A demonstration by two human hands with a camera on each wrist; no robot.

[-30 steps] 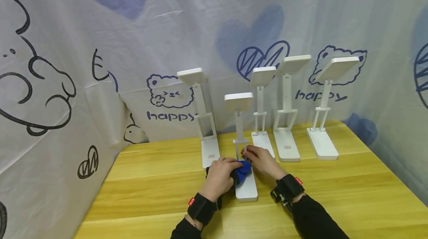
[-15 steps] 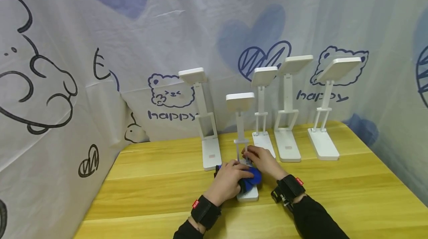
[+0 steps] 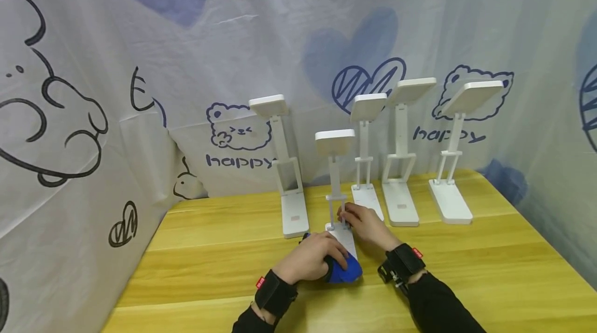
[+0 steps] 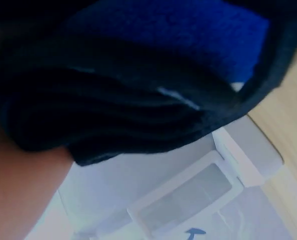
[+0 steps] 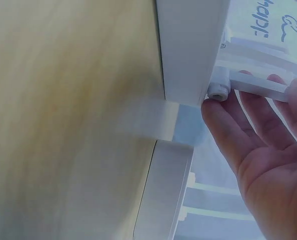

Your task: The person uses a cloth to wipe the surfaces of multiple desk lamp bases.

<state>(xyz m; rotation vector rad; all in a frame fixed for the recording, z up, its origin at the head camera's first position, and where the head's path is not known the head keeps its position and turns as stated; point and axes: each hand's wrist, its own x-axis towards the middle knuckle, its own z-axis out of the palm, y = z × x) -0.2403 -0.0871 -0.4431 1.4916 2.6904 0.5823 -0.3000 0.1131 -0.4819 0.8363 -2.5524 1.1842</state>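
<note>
A white folding desk lamp (image 3: 335,177) stands upright at the table's middle. My left hand (image 3: 310,259) grips a folded blue cloth (image 3: 346,271) with dark edging, which lies over the front end of that lamp's base. In the left wrist view the bunched cloth (image 4: 183,42) fills the upper part and hides most of the fingers. My right hand (image 3: 370,227) holds the lamp's lower bracket near the hinge. From the right wrist, its fingers (image 5: 261,117) show curled around the thin bracket arm (image 5: 258,85), beside the lamp base (image 5: 191,50).
Behind stand several similar white lamps, one at back left (image 3: 295,214), others to the right, such as the lamp (image 3: 366,201) close behind my right hand and the rightmost lamp (image 3: 451,201). A printed curtain (image 3: 280,38) hangs behind the wooden table (image 3: 210,260).
My left hand has drawn the cloth along the lamp base toward the front end, uncovering the rear of the base. The right hand has stayed at the bracket.
</note>
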